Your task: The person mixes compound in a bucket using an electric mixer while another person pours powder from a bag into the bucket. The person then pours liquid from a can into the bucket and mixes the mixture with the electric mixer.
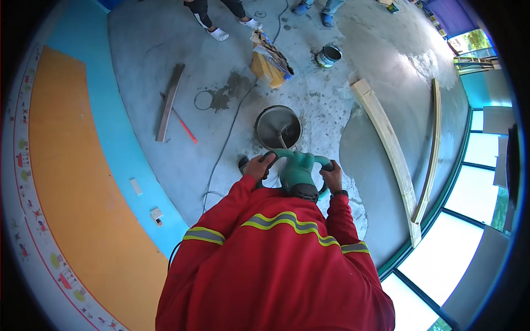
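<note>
A green hand-held paddle mixer is in front of my chest, its shaft running down into a round bucket of wet grey mix. My left hand wraps round the mixer's left handle. On the right handle, my right hand is closed too, with a dark band at its wrist. Where the paddle end sits in the grey mix, it is hidden.
An opened bag and a dark pail stand beyond the bucket. Two long wooden boards lie at right. A grey plank, a red-handled tool and a cord lie left. Two people's legs are at the back.
</note>
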A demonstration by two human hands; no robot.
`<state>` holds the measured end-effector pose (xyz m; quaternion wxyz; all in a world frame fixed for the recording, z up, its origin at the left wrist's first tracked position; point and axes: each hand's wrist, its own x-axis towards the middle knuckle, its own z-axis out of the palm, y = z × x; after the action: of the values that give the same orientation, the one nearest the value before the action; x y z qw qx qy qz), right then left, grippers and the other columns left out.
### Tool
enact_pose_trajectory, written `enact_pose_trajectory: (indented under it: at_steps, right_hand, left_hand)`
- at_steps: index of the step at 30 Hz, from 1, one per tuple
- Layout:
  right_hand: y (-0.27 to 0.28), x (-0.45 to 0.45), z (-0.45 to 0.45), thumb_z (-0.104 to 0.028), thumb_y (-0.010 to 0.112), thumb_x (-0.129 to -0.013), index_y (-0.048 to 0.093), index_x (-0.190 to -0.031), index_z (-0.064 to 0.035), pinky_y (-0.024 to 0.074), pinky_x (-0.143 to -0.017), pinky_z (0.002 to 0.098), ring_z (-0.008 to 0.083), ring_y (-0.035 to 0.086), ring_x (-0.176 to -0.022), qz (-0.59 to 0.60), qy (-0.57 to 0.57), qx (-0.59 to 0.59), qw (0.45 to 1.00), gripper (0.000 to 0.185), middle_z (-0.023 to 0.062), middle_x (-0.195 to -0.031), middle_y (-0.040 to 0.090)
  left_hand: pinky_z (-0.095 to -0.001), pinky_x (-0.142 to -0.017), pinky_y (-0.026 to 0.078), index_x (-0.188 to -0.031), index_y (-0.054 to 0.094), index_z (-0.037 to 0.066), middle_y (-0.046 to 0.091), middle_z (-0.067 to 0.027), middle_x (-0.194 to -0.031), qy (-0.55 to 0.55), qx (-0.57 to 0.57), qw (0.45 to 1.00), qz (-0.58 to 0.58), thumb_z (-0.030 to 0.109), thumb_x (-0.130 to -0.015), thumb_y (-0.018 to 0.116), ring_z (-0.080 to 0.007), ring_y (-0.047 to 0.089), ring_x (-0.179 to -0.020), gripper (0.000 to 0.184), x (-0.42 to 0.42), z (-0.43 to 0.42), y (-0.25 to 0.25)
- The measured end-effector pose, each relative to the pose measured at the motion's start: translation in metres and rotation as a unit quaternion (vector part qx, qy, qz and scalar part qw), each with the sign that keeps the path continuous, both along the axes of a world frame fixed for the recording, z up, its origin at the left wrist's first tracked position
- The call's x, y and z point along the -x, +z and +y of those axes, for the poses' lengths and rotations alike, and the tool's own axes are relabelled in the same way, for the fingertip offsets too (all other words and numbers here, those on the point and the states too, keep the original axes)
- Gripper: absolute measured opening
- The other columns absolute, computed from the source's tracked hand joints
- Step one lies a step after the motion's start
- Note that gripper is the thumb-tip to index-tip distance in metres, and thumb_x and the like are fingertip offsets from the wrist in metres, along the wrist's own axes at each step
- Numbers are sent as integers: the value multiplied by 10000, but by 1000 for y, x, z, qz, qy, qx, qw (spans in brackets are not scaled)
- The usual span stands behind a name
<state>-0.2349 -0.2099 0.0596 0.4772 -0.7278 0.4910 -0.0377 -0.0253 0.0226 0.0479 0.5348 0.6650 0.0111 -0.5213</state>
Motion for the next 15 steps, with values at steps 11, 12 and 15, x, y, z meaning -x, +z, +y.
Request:
enact_pose_trajectory:
  at_steps: [11, 12, 15]
  right_hand:
    - [58, 1, 10, -68, 657, -691, 616, -970, 4, 457, -527, 284, 124, 548, -582, 10, -33, 28, 999, 291, 37, -706, 590]
    - [67, 1, 9, -77, 659, -687, 618, -971, 6, 460, -526, 290, 128, 553, -580, 6, -35, 29, 999, 298, 42, -704, 593]
    - [93, -1, 1, -88, 658, -683, 621, -970, 13, 464, -524, 300, 133, 559, -577, -9, -34, 28, 999, 307, 49, -703, 597]
  left_hand:
    - [-265, -432, 414, -803, 592, 45, 529, -16, -588, -37, 26, 997, -68, 565, -825, 647, -102, 501, -448, 523, -3, -2, 40]
    - [-265, -432, 414, -798, 594, 44, 532, -18, -590, -37, 24, 996, -72, 559, -826, 649, -102, 504, -449, 519, -4, -3, 53]
    - [-268, -429, 412, -777, 599, 39, 540, -20, -592, -13, 47, 992, -117, 541, -824, 659, -103, 514, -453, 507, 3, -13, 63]
